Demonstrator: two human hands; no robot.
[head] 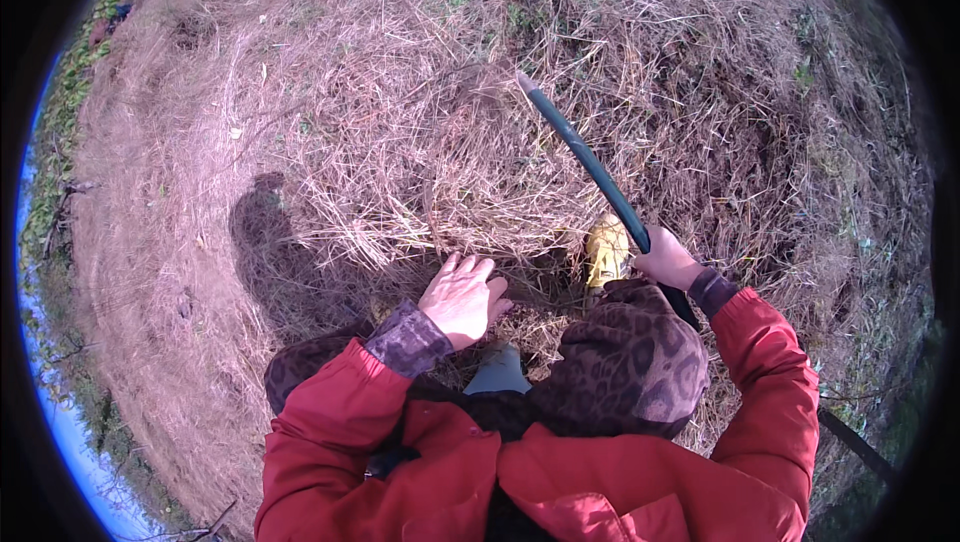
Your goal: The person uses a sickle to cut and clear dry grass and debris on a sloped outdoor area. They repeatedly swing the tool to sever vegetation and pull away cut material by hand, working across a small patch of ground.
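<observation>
My left hand [466, 298] lies palm down at the near edge of a heap of dry grass [442, 189], its fingers a little apart and nothing seen in its grasp. My right hand [669, 258] is closed around a dark green pole [589, 156]. The pole slants up and to the left over the heap, ending in a paler tip among the stalks; whether a tool head is fixed there I cannot tell. Its lower part passes behind my right knee and sleeve.
A yellow shoe [607, 249] stands beside the heap, below the pole. Between my knees is a pale blue-grey object [497, 369], partly hidden. A dark bar [855, 443] sticks out past my right elbow. Green bushes [56, 167] line the left rim.
</observation>
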